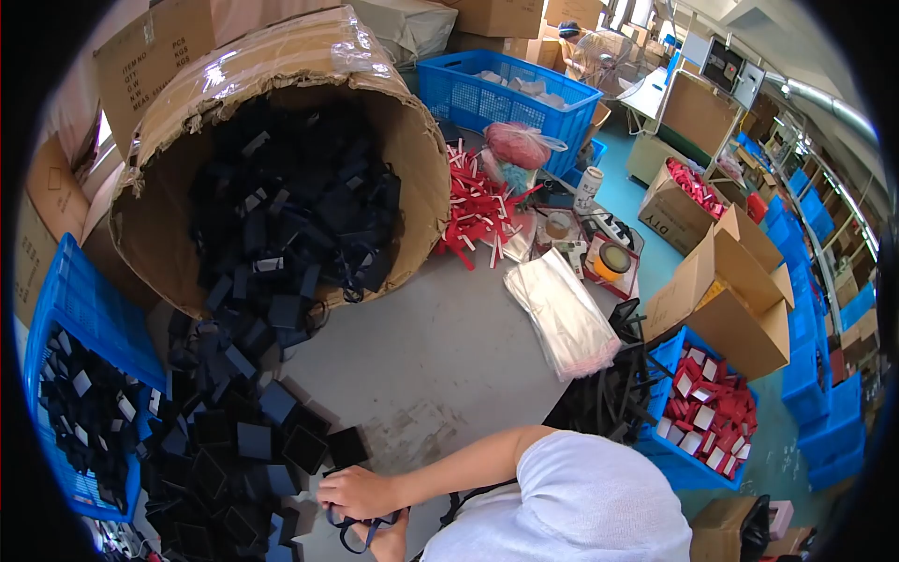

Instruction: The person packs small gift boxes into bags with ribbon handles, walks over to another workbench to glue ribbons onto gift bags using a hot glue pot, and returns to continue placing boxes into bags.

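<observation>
My right hand (pixel 358 492) reaches in from the right below a white sleeve, its fingers closed on a dark blue ribbon (pixel 375 526) that hangs in loops. Just under it, my left hand (pixel 386 540) is partly hidden, with its fingers bent round the same ribbon. Whether a box is also between the hands I cannot make out. Beside the right hand lies an open black box part (pixel 348 448), at the edge of a heap of small dark blue and black boxes (pixel 255 440).
A large cardboard drum (pixel 426 187) on its side spills dark boxes onto the grey tabletop (pixel 412 328). Blue crates (pixel 56 281) stand at left and right. Red ribbon pieces (pixel 473 206), clear plastic bags (pixel 562 314) and a tape roll (pixel 613 260) lie farther back.
</observation>
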`<action>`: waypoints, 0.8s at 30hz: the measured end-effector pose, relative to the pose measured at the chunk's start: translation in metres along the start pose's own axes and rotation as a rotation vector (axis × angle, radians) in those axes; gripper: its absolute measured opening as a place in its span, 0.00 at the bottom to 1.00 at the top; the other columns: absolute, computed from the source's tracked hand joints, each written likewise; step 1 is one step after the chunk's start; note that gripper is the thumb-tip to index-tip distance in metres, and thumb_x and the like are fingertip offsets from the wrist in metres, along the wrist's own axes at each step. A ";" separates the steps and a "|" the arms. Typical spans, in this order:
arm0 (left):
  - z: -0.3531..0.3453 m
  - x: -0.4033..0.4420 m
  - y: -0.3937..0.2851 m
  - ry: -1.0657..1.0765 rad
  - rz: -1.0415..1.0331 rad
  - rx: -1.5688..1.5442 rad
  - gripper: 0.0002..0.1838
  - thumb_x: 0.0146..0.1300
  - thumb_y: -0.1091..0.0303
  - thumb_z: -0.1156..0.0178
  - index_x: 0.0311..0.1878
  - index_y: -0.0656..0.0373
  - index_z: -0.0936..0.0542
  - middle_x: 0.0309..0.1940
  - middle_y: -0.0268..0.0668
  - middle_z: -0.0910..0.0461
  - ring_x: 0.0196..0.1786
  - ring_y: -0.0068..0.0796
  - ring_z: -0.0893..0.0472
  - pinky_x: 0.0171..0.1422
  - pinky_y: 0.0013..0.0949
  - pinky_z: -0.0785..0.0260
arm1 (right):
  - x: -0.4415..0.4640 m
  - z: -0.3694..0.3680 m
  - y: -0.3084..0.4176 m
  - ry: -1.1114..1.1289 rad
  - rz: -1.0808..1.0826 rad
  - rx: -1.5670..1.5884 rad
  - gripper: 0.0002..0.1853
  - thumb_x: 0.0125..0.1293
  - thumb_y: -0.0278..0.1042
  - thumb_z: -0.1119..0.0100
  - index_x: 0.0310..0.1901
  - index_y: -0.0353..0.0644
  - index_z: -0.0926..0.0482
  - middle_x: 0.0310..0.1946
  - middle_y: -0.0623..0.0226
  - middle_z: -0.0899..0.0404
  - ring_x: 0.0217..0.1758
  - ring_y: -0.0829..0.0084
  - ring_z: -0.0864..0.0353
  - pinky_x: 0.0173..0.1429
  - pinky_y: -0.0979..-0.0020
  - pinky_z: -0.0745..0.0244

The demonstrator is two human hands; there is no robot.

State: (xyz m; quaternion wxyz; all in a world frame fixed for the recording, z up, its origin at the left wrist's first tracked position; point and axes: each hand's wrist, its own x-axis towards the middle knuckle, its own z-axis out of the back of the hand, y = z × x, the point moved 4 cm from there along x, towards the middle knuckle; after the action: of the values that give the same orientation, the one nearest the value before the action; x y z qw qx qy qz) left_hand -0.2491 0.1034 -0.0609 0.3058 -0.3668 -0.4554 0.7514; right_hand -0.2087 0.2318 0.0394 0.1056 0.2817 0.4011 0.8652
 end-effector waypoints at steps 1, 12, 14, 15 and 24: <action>0.003 0.005 0.007 0.001 0.002 -0.002 0.47 0.37 0.78 0.27 0.63 0.68 0.42 0.57 0.49 0.33 0.58 0.40 0.32 0.64 0.37 0.42 | 0.003 0.005 0.004 -0.085 0.019 0.115 0.06 0.51 0.22 0.43 0.32 0.38 0.27 0.27 0.58 0.23 0.32 0.59 0.20 0.33 0.63 0.27; 0.032 -0.008 -0.038 -0.114 -0.311 0.291 0.51 0.42 0.70 0.27 0.68 0.66 0.47 0.64 0.51 0.42 0.66 0.44 0.40 0.71 0.40 0.51 | 0.009 -0.004 -0.067 -0.309 -0.578 0.701 0.26 0.72 0.56 0.60 0.34 0.37 0.27 0.20 0.67 0.28 0.26 0.75 0.27 0.35 0.72 0.31; 0.038 -0.010 -0.050 -0.129 -0.372 0.346 0.51 0.43 0.69 0.27 0.68 0.66 0.48 0.65 0.52 0.43 0.67 0.45 0.41 0.72 0.41 0.53 | -0.016 -0.039 -0.081 -0.054 -0.713 0.790 0.26 0.71 0.60 0.60 0.37 0.42 0.24 0.27 0.70 0.23 0.30 0.75 0.24 0.38 0.72 0.29; 0.040 -0.009 -0.056 -0.139 -0.404 0.373 0.52 0.44 0.68 0.27 0.69 0.66 0.48 0.66 0.52 0.44 0.68 0.46 0.42 0.73 0.41 0.54 | -0.027 -0.063 -0.092 0.016 -0.688 0.832 0.26 0.71 0.61 0.61 0.39 0.45 0.24 0.30 0.71 0.22 0.31 0.74 0.23 0.40 0.71 0.28; 0.219 0.046 0.027 -1.005 -0.262 1.406 0.46 0.56 0.33 0.44 0.70 0.55 0.39 0.65 0.50 0.36 0.61 0.62 0.34 0.59 0.58 0.35 | -0.044 -0.009 -0.117 0.009 -0.961 0.807 0.30 0.67 0.66 0.56 0.50 0.46 0.23 0.40 0.72 0.21 0.41 0.78 0.24 0.47 0.73 0.28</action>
State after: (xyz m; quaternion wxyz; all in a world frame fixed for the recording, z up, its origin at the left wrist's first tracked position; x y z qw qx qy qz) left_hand -0.4596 0.0286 -0.0288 0.3081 0.3368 -0.0057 0.8897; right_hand -0.1833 0.2848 -0.0710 0.3664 0.0839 0.7784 0.5028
